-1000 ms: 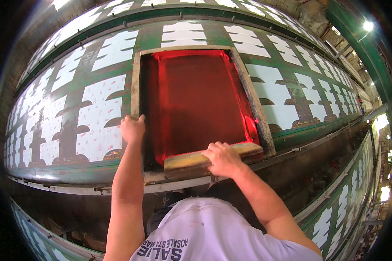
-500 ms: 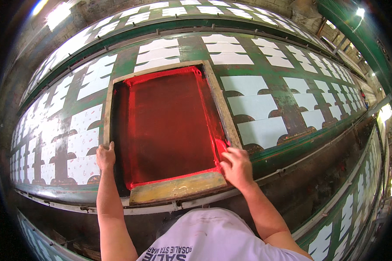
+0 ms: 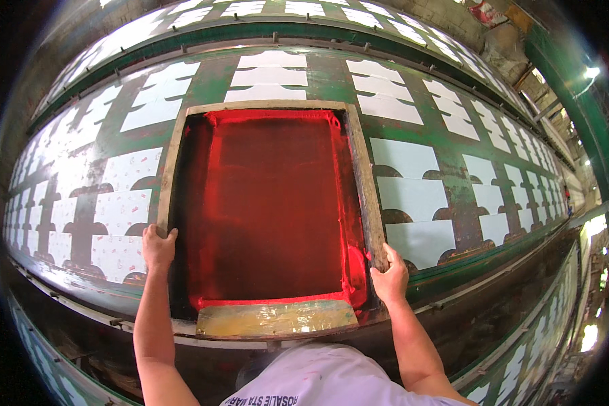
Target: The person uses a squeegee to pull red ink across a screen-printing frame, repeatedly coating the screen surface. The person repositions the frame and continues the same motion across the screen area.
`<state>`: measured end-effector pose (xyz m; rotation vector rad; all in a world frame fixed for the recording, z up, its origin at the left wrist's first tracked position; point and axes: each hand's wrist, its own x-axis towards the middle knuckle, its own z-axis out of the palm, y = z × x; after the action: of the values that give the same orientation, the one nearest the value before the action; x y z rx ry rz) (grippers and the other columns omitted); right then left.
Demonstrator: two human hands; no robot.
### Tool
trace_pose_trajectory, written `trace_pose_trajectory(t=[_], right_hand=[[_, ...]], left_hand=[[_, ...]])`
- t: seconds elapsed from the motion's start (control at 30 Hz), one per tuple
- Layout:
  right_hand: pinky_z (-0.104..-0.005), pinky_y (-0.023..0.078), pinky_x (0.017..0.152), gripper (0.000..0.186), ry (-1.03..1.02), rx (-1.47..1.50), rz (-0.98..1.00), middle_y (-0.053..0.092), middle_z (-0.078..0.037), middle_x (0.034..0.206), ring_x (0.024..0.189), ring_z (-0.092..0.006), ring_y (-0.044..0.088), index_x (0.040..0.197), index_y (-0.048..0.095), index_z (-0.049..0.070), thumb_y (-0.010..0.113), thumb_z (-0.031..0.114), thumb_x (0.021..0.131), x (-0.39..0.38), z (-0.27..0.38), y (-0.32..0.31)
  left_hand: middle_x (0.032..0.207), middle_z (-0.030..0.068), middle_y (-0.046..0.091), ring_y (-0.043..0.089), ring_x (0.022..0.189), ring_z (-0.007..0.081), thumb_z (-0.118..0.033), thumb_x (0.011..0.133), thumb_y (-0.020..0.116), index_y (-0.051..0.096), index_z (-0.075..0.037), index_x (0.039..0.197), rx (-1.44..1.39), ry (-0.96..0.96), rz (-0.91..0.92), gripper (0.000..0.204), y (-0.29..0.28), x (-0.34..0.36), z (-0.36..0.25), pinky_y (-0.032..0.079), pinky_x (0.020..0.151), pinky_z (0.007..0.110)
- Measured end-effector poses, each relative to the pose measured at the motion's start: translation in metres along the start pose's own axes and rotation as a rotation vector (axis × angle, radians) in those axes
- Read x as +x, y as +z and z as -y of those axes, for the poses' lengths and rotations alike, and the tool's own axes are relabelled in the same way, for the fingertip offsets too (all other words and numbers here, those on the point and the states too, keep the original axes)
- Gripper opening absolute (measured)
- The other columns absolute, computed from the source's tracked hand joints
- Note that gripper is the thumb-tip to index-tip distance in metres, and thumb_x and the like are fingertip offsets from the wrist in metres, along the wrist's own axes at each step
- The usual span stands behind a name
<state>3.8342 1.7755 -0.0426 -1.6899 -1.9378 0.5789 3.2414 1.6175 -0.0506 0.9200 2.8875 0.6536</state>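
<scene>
A wooden screen-printing frame (image 3: 367, 183) lies in front of me, its dark mesh (image 3: 274, 216) coated with red ink that is thicker along the edges. My left hand (image 3: 159, 249) grips the left rail near its lower end, with the thumb on the inner side. On the opposite rail, my right hand (image 3: 390, 276) is closed around the wood at about the same height. Just inside that rail rests a red, ink-covered piece (image 3: 357, 267); its kind is hard to make out. A yellowish, ink-smeared strip (image 3: 277, 318) spans the frame's near end.
Under the frame stretches a long green table (image 3: 210, 88) with rows of white cut fabric panels (image 3: 413, 196). Panels at the left carry small red prints (image 3: 122, 203). A rail with pegs (image 3: 446, 287) runs along the near edge. Another panel-covered table stands beyond.
My right hand has left the red piece inside the frame and taken hold of the right rail. The frame now appears straighter in view. My left hand stays on the left rail.
</scene>
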Motion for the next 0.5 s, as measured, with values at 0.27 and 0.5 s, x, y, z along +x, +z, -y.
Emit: trace_pose_trajectory(t=[0.27, 0.5], right_hand=[[-0.0521, 0.059, 0.101, 0.065, -0.078, 0.049, -0.062, 0.077, -0.019, 0.119, 0.116, -0.0431, 0.073, 0.138, 0.076, 0.010, 0.089, 0.004, 0.074, 0.003, 0.026, -0.030], [-0.0497, 0.060, 0.097, 0.061, -0.164, 0.021, -0.110, 0.077, -0.018, 0.113, 0.108, -0.0418, 0.075, 0.134, 0.077, 0.007, 0.086, 0.002, 0.074, 0.034, 0.023, -0.086]], left_hand=[[0.103, 0.0228, 0.078, 0.074, 0.094, 0.0403, -0.032, 0.075, 0.094, 0.078, 0.006, 0.108, -0.080, -0.010, 0.054, 0.053, -0.001, 0.022, 0.020, 0.058, 0.088, 0.050], [0.082, 0.0105, 0.061, 0.057, 0.075, 0.0256, -0.021, 0.071, 0.093, 0.061, 0.003, 0.080, -0.240, 0.015, 0.010, 0.041, 0.001, 0.010, -0.021, 0.049, 0.070, 0.044]])
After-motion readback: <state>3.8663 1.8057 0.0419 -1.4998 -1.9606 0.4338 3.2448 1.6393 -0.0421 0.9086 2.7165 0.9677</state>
